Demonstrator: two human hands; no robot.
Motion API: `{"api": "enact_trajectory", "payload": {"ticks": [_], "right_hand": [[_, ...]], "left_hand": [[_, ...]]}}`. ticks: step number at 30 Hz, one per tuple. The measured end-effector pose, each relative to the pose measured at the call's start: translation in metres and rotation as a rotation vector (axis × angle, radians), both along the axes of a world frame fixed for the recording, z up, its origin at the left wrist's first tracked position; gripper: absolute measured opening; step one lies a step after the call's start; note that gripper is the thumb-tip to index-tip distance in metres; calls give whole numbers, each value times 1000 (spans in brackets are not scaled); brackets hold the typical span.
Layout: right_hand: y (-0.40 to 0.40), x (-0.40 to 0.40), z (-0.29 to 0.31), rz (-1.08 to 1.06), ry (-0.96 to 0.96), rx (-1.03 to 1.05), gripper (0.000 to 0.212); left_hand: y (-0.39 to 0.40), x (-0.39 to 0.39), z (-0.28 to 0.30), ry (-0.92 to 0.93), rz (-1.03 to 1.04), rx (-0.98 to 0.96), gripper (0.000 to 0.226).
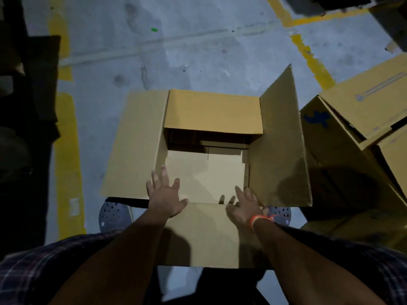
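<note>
Concrete floor (198, 51), yellow lines. Cardboard box (207, 172) stands open at centre. Left hand (164, 194) is at the 7 o'clock rim and right hand (243, 205) at 5, both flat with fingers spread (gripping nothing). Likely step: pressing near flap (202, 234) outward. Next move needs the base checked.

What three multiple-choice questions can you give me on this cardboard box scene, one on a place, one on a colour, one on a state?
1. Where does the left hand rest?
A. On the near edge of the cardboard box
B. On the bare floor
C. On the boxes at the right

2. What colour is the wristband by the right hand?
A. Blue
B. Orange
C. Green

3. What state is the cardboard box in?
A. Taped shut
B. Open on top
C. Flattened

Answers:
1. A, its spread fingers lie across the near rim.
2. B, an orange band circles that wrist.
3. B, the flaps are spread and the inside bottom shows.
</note>
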State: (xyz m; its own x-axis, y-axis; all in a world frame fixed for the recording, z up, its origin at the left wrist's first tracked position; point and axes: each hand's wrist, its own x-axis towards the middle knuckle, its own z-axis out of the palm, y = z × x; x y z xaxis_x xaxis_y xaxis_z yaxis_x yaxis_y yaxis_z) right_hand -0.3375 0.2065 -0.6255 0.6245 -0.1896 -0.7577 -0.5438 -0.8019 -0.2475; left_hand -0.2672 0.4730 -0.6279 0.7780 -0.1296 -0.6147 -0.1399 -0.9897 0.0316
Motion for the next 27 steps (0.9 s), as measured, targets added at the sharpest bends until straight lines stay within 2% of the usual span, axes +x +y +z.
{"api": "enact_trajectory", "payload": {"ticks": [3,5,9,13,16,19,21,23,24,26,27], "right_hand": [[9,-4,6,122,30,-2,72],[13,-7,11,205,71,-10,69],[19,-13,11,386,156,-39,73],[27,-17,9,329,130,41,76],[32,-12,16,131,-29,96,78],[35,-3,22,-22,-151,57,65],[34,3,22,-214,-208,46,58],[31,11,19,-630,-234,181,53],[30,16,17,-899,-222,331,48],[33,29,12,-1363,-156,709,43],[36,36,10,-1506,-132,852,45]], "left_hand": [[-9,-7,-6,137,-116,-43,75],[-6,-15,-10,243,-110,-24,78],[6,-27,-8,328,-92,-35,85],[12,-35,-11,425,-1,-40,94],[13,-35,-14,377,235,-183,90],[14,-30,-8,259,346,-305,80],[15,-27,-11,247,446,-344,78],[13,-20,-11,283,726,-467,87],[11,-16,-9,294,930,-591,88],[3,-5,-7,369,1346,-912,74],[-2,0,-7,416,1516,-1089,69]]}}
